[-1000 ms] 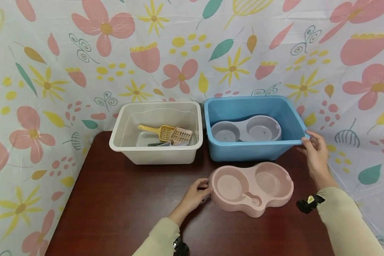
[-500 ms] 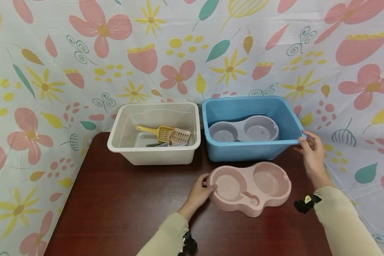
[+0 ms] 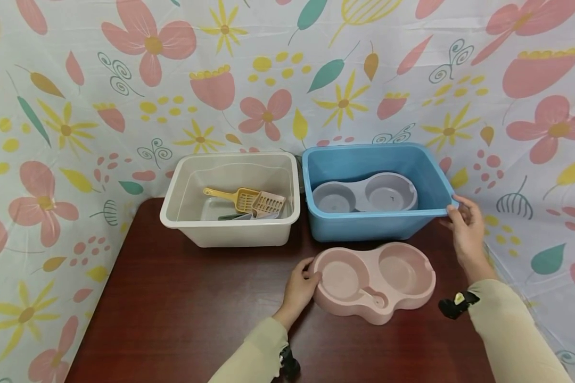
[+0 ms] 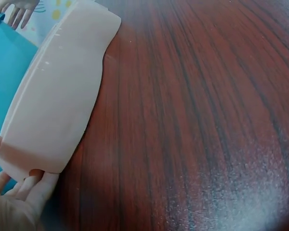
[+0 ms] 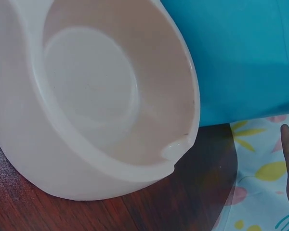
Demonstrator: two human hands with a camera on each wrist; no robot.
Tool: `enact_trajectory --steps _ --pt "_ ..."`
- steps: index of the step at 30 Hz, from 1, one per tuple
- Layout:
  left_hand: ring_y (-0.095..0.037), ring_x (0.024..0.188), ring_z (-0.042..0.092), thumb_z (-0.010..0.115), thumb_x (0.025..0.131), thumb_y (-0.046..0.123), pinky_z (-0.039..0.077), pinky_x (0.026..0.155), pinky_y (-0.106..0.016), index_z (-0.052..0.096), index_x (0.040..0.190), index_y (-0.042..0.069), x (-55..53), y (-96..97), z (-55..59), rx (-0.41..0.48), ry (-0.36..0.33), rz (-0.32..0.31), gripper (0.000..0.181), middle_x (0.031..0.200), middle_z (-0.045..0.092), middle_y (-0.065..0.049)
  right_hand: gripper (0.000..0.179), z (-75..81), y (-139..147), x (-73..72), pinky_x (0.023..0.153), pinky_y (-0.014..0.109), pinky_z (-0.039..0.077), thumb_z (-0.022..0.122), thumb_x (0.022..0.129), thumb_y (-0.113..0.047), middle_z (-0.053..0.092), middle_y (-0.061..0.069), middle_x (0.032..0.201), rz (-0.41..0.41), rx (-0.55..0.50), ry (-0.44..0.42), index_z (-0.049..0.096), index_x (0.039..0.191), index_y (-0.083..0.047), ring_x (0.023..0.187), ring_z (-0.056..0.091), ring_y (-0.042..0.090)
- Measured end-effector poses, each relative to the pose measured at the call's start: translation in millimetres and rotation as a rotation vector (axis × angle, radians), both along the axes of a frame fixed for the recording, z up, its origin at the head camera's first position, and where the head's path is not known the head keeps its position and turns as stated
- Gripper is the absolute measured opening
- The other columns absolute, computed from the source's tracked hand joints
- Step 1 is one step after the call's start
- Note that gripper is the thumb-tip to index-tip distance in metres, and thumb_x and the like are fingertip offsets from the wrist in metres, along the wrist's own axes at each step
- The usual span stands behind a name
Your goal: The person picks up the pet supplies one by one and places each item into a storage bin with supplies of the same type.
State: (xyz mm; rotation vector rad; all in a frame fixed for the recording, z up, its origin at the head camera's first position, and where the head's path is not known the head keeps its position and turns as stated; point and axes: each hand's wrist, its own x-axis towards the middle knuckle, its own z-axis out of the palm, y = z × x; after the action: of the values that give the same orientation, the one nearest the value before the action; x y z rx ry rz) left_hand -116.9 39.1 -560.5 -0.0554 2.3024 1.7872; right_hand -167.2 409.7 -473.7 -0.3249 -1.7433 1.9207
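A pink double pet bowl [image 3: 376,268] lies on the table in front of the blue litter box, its two round wells side by side. My left hand [image 3: 297,291] grips its left end, thumb at the rim; in the left wrist view several fingers [image 4: 41,190] tuck under the lower edge. My right hand [image 3: 468,231] holds the front right corner of the blue litter box [image 3: 364,227], thumb at the rim. Inside that box sits a grey double bowl [image 3: 361,192]. The right wrist view shows the pink bowl's right well [image 5: 91,86] up close.
Left of the blue box stands a beige litter box [image 3: 239,234] holding a yellow litter scoop [image 3: 225,194], a pinkish scoop [image 3: 270,204] and other scoops partly hidden by its front wall. A flowered cloth [image 3: 278,69] hangs behind the dark red table [image 3: 187,308] and along both sides.
My left hand has moved forward along the pink bowl's left end, and its thumb now lies over the rim. The right hand stays at the blue box's corner. The view has shifted slightly.
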Motion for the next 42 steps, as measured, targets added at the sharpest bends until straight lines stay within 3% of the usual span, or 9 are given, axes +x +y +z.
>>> enact_trajectory --steps 6,12,20,28,35,42 --pt "-0.008 0.073 0.061 0.067 0.090 0.017 0.051 0.060 -0.024 0.063 0.131 0.011 -0.7 -5.4 1.4 -0.013 0.060 0.049 0.042 0.087 0.068 -0.002 0.033 -1.9 1 -1.7 0.069 0.017 0.054 0.058 0.097 -0.001 0.055 0.002 0.104 -0.004 -0.018 0.008 0.060 0.129 -0.006 0.084 0.055 0.010" --pt "-0.015 0.083 0.066 0.068 0.088 0.012 0.053 0.064 -0.024 0.063 0.131 0.007 1.2 -18.2 5.7 0.072 0.049 0.060 0.044 0.106 0.069 -0.011 0.033 -2.1 1 -0.9 0.068 0.017 0.054 0.056 0.098 0.001 0.054 0.002 0.100 0.013 -0.010 0.028 0.060 0.129 -0.005 0.084 0.055 0.009" --pt "-0.012 0.074 0.063 0.067 0.087 0.008 0.051 0.062 -0.021 0.062 0.133 0.008 7.9 -33.2 22.9 0.130 0.057 0.043 0.046 0.086 0.071 -0.010 0.033 -1.6 3 -0.2 0.068 0.017 0.054 0.056 0.097 0.001 0.055 0.003 0.104 0.001 -0.021 0.018 0.059 0.130 -0.004 0.085 0.055 0.010" --pt "-0.018 0.074 0.064 0.063 0.090 0.002 0.050 0.059 -0.022 0.058 0.136 0.004 12.6 -57.5 40.8 0.228 0.023 0.047 0.046 0.093 0.070 -0.022 0.034 0.0 2 1.1 0.070 0.015 0.053 0.059 0.097 -0.003 0.054 0.003 0.105 0.014 0.017 -0.020 0.059 0.130 -0.007 0.087 0.054 0.009" --pt "-0.011 0.062 0.060 0.063 0.089 0.000 0.050 0.053 -0.021 0.059 0.136 0.006 17.2 -81.6 65.5 0.264 -0.009 0.067 0.047 0.089 0.070 -0.017 0.034 2.7 -1 2.7 0.069 0.016 0.054 0.055 0.097 0.003 0.054 0.002 0.100 0.049 -0.009 0.004 0.059 0.130 -0.005 0.083 0.054 0.010" --pt "-0.011 0.069 0.062 0.064 0.089 0.000 0.052 0.057 -0.022 0.063 0.133 0.010 19.1 -98.7 98.6 0.271 0.007 0.074 0.045 0.091 0.069 -0.014 0.031 11.0 -8 2.3 0.064 0.018 0.055 0.058 0.095 0.005 0.050 0.004 0.086 0.022 -0.061 0.037 0.061 0.125 -0.001 0.077 0.054 0.011"
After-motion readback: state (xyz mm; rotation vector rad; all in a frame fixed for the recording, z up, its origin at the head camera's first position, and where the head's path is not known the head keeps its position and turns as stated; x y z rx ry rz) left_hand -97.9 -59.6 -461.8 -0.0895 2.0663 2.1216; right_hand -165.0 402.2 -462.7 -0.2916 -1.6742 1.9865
